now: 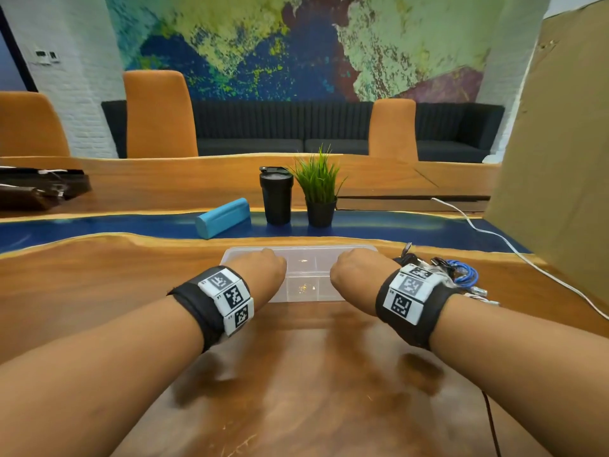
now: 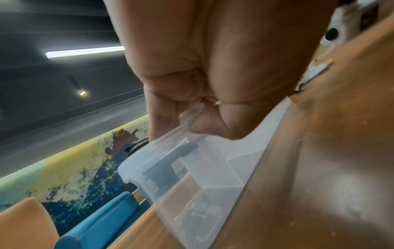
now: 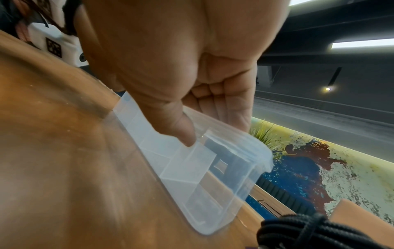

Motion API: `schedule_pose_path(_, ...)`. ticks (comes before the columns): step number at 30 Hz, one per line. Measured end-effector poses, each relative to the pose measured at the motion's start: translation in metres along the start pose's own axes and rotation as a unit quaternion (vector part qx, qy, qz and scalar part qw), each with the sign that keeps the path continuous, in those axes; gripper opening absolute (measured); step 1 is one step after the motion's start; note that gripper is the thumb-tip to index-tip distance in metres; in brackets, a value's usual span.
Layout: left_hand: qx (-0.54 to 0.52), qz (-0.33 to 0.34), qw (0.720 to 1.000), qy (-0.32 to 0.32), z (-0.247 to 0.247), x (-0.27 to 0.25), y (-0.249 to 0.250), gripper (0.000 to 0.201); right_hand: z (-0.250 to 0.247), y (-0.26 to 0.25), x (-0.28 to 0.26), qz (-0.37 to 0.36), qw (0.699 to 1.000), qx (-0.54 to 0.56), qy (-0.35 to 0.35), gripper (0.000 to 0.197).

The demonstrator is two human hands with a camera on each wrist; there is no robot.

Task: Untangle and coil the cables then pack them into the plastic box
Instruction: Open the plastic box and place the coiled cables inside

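Note:
A clear plastic box (image 1: 303, 293) with inner dividers sits on the wooden table in front of me. My left hand (image 1: 263, 270) grips its left rim, thumb inside and fingers over the edge, as the left wrist view shows the plastic box (image 2: 192, 176) under my left hand (image 2: 183, 121). My right hand (image 1: 349, 270) grips the right rim; in the right wrist view my right hand (image 3: 192, 128) has its thumb inside the plastic box (image 3: 202, 176). A tangle of black and blue cables (image 1: 458, 273) lies just right of the box, partly hidden by my right wrist; black cable (image 3: 309, 230) shows close by.
Behind the box on the blue strip stand a black tumbler (image 1: 276, 196), a potted plant (image 1: 319, 196) and a lying blue cylinder (image 1: 222, 217). A white cable (image 1: 494, 239) runs along the right. A tall cardboard sheet (image 1: 560, 143) stands at right. Orange chairs line the far side.

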State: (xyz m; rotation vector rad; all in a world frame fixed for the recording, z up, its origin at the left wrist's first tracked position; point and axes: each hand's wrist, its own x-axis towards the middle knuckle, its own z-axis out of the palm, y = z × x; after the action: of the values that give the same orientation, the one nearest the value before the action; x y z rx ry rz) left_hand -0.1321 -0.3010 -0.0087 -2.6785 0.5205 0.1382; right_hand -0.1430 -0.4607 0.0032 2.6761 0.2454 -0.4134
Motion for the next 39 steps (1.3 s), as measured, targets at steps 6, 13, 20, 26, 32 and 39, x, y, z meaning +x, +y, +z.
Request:
schedule_pose_path(6,-0.011,0.035,0.999,0.012,0.004,-0.003,-0.016,0.027,0.001,0.010,-0.018,-0.054,0.993,-0.076,0.074,0.018)
schedule_pose_path(13,-0.164,0.014,0.979,0.119,-0.012,-0.007,-0.076,0.011,0.003,0.046,-0.027,-0.028,0.937,0.099,0.333,0.024)
schedule_pose_path(20,-0.523,0.001,0.846,0.103,-0.018,0.014,-0.110,0.016,0.019,0.014,0.004,-0.109,0.965,0.105,0.216,0.024)
schedule_pose_path(26,-0.708,-0.154,0.689,-0.017,0.066,0.057,-0.152,0.053,0.026,0.027,0.032,-0.108,0.962,0.150,0.203,0.022)
schedule_pose_path(32,-0.801,-0.228,0.543,-0.107,0.109,0.061,-0.125,0.040,0.022,0.026,0.033,-0.111,0.954,0.210,0.184,0.023)
schedule_pose_path(39,-0.912,-0.153,0.378,0.047,0.078,0.018,-0.127,0.025,0.018,0.018,0.037,-0.102,0.950,0.220,0.198,0.023)
